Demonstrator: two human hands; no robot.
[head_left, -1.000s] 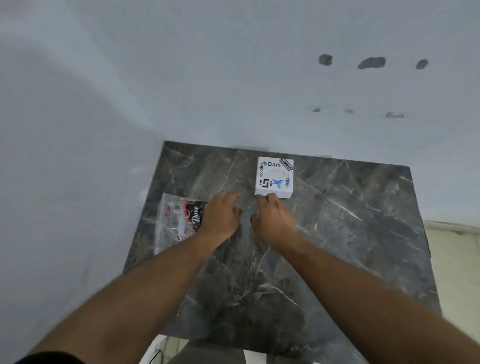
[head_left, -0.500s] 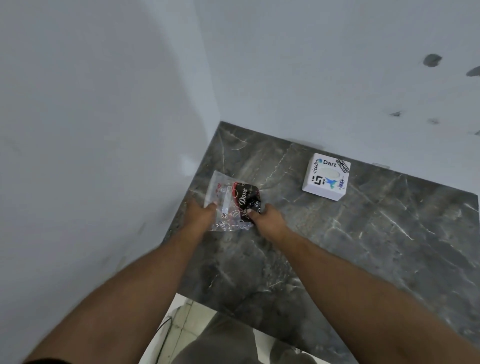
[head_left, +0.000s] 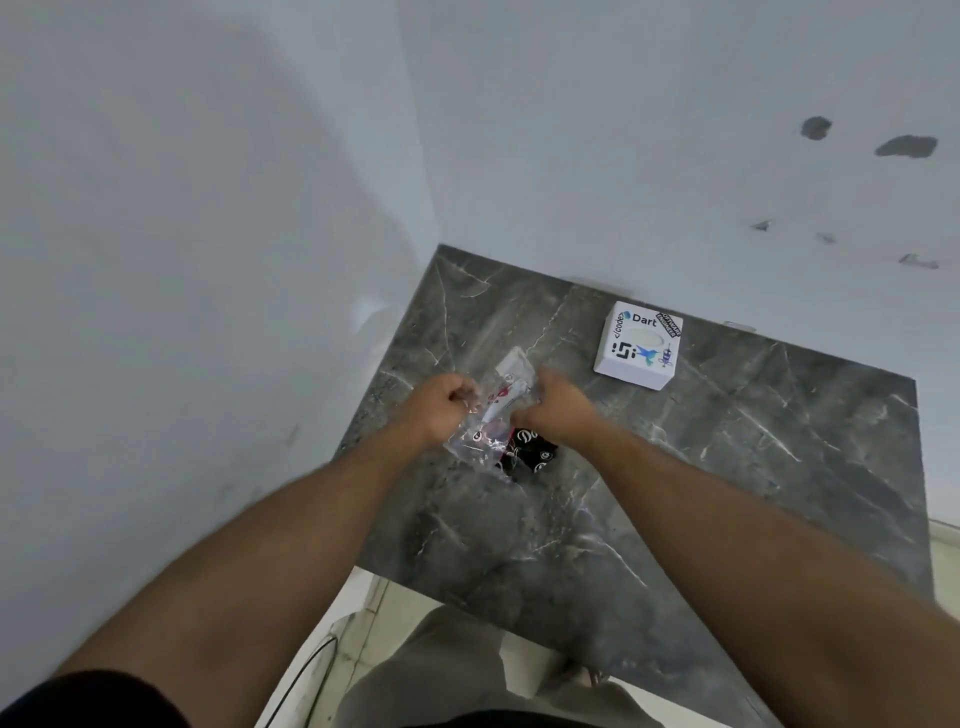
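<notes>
A clear plastic bag (head_left: 491, 423) with a black Dove pack inside hangs just above the dark marble tabletop (head_left: 675, 493), near its left side. My left hand (head_left: 439, 402) grips the bag's upper left edge with curled fingers. My right hand (head_left: 558, 405) grips its upper right edge. The black pack sags at the bag's bottom, below my hands. A white square box (head_left: 638, 345) with Dart and code stickers lies flat on the table, to the right of my right hand and apart from it.
Pale walls (head_left: 208, 260) meet in a corner at the table's far left, close to my left hand. The table's near edge drops to a light tiled floor (head_left: 363, 597), where a thin dark cable runs. My legs stand below that edge.
My hands left the white box, moved left to the bag lying flat on the table, and have now lifted it by its top edge. The view swung left.
</notes>
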